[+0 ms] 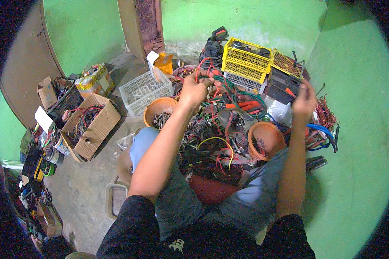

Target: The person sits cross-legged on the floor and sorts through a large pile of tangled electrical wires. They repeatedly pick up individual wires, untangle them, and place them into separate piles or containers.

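Observation:
My left hand is raised over the middle of the pile, its fingers closed round a bundle of thin wires. A red wire loops up out of that grip, and green wires trail from it to the right. My right hand is lifted at the right, beside a dark toolbox. Its fingers are blurred, so whether they pinch anything is unclear. Between my knees spreads a heap of loose wires and small parts, with orange-handled pliers lying on its far side.
Two orange bowls, one at the left and one at the right, flank the heap. Behind it stand a clear plastic basket and stacked yellow crates. A cardboard box of wires sits left. A green wall borders the right.

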`<state>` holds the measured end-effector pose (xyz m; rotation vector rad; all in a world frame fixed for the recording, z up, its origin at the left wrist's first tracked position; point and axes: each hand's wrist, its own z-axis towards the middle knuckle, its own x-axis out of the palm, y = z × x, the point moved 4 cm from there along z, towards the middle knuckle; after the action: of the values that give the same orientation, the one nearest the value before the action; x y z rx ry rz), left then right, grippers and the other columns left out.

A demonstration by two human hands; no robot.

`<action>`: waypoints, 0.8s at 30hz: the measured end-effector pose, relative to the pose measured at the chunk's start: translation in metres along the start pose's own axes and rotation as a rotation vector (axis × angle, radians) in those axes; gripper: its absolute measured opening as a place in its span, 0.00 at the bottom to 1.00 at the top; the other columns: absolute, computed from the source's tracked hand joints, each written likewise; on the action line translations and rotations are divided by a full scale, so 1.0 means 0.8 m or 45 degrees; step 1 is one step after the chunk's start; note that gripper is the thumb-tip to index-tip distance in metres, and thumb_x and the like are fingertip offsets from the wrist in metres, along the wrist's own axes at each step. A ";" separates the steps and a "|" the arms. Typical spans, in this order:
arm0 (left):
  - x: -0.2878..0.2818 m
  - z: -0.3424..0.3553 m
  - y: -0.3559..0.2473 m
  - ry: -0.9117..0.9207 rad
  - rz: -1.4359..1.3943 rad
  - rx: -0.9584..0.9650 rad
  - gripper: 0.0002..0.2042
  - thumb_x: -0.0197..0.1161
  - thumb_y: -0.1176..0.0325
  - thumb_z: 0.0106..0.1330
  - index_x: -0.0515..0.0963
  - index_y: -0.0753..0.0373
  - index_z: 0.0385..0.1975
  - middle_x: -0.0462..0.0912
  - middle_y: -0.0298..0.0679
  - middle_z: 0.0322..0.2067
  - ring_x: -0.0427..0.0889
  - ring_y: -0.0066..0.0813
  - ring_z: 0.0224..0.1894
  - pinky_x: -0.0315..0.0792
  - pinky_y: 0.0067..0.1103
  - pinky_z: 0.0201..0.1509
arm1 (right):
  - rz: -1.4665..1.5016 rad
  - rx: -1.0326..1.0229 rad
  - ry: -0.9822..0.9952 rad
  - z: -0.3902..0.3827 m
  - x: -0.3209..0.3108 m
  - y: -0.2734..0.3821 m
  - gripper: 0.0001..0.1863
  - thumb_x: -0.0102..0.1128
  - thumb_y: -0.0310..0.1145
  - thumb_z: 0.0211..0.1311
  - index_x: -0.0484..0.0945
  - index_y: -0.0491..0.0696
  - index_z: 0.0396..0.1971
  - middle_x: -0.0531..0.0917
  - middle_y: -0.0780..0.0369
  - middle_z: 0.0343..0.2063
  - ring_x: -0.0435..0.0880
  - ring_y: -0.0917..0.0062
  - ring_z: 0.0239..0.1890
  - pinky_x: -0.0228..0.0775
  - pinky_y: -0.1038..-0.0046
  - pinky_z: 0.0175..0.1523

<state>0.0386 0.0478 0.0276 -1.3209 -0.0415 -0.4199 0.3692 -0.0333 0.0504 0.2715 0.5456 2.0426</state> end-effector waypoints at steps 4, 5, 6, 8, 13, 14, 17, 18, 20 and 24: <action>0.001 0.006 0.020 0.022 -0.005 -0.027 0.07 0.52 0.80 0.65 0.70 0.71 0.41 0.81 0.47 0.31 0.84 0.33 0.34 0.78 0.26 0.36 | 0.119 0.044 0.884 -0.077 0.082 0.116 0.16 0.54 0.34 0.65 0.75 0.41 0.48 0.81 0.57 0.43 0.80 0.71 0.44 0.69 0.72 0.52; 0.006 0.006 0.018 0.028 0.014 -0.008 0.07 0.52 0.80 0.65 0.70 0.71 0.41 0.82 0.47 0.31 0.84 0.33 0.34 0.78 0.25 0.35 | 0.223 -0.010 0.929 -0.085 0.086 0.140 0.15 0.56 0.32 0.63 0.75 0.41 0.48 0.81 0.54 0.44 0.80 0.66 0.46 0.69 0.69 0.53; 0.009 0.003 0.016 0.026 0.035 0.008 0.07 0.52 0.80 0.65 0.70 0.70 0.41 0.82 0.46 0.31 0.84 0.32 0.35 0.77 0.25 0.35 | 0.333 -0.064 0.978 -0.094 0.092 0.155 0.15 0.58 0.29 0.61 0.75 0.42 0.47 0.80 0.52 0.44 0.80 0.62 0.49 0.70 0.66 0.54; 0.022 0.001 0.020 0.065 0.045 -0.005 0.07 0.52 0.79 0.65 0.70 0.70 0.42 0.82 0.46 0.32 0.83 0.32 0.35 0.77 0.25 0.35 | 0.407 0.041 1.011 -0.116 0.106 0.137 0.16 0.60 0.28 0.59 0.74 0.42 0.47 0.81 0.52 0.43 0.81 0.63 0.47 0.71 0.66 0.53; 0.016 -0.001 0.019 0.143 0.010 -0.098 0.08 0.53 0.78 0.65 0.71 0.68 0.42 0.83 0.46 0.33 0.82 0.30 0.34 0.76 0.23 0.35 | 0.372 0.151 1.179 -0.124 0.119 0.130 0.08 0.59 0.31 0.60 0.79 0.42 0.36 0.84 0.56 0.29 0.85 0.65 0.34 0.73 0.67 0.41; 0.013 -0.001 0.019 0.148 0.009 -0.082 0.07 0.53 0.78 0.65 0.71 0.67 0.42 0.83 0.46 0.33 0.81 0.29 0.34 0.75 0.22 0.34 | 0.356 0.100 1.190 -0.118 0.115 0.132 0.08 0.59 0.32 0.60 0.79 0.42 0.34 0.84 0.57 0.27 0.84 0.67 0.31 0.73 0.67 0.39; 0.012 -0.007 0.005 0.081 0.179 -0.166 0.07 0.53 0.78 0.64 0.71 0.66 0.41 0.83 0.44 0.33 0.81 0.28 0.33 0.73 0.20 0.33 | 0.323 0.317 0.930 -0.090 0.098 0.089 0.09 0.61 0.35 0.60 0.80 0.43 0.29 0.82 0.60 0.21 0.79 0.80 0.22 0.71 0.73 0.30; 0.007 -0.005 0.009 0.094 0.180 -0.117 0.07 0.54 0.76 0.64 0.72 0.64 0.41 0.83 0.41 0.32 0.78 0.25 0.29 0.70 0.18 0.30 | 0.371 0.480 0.761 -0.069 0.083 0.079 0.05 0.57 0.30 0.64 0.79 0.45 0.32 0.79 0.67 0.24 0.74 0.86 0.24 0.67 0.81 0.29; -0.004 0.001 0.015 0.121 0.188 -0.013 0.07 0.57 0.72 0.64 0.75 0.60 0.41 0.84 0.33 0.31 0.72 0.20 0.22 0.65 0.16 0.24 | 0.341 0.156 0.392 -0.011 0.043 0.020 0.07 0.56 0.33 0.64 0.80 0.45 0.34 0.78 0.68 0.22 0.73 0.85 0.21 0.67 0.81 0.27; 0.012 -0.013 -0.004 0.102 0.248 -0.031 0.07 0.56 0.74 0.64 0.74 0.62 0.40 0.84 0.36 0.31 0.74 0.21 0.26 0.68 0.18 0.28 | -0.175 0.421 -0.383 0.029 -0.072 -0.090 0.12 0.56 0.31 0.62 0.79 0.35 0.35 0.83 0.57 0.27 0.81 0.74 0.30 0.73 0.73 0.37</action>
<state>0.0445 0.0345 0.0306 -1.3172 0.1585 -0.3074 0.4629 -0.0457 0.0378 0.7058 0.6903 1.7326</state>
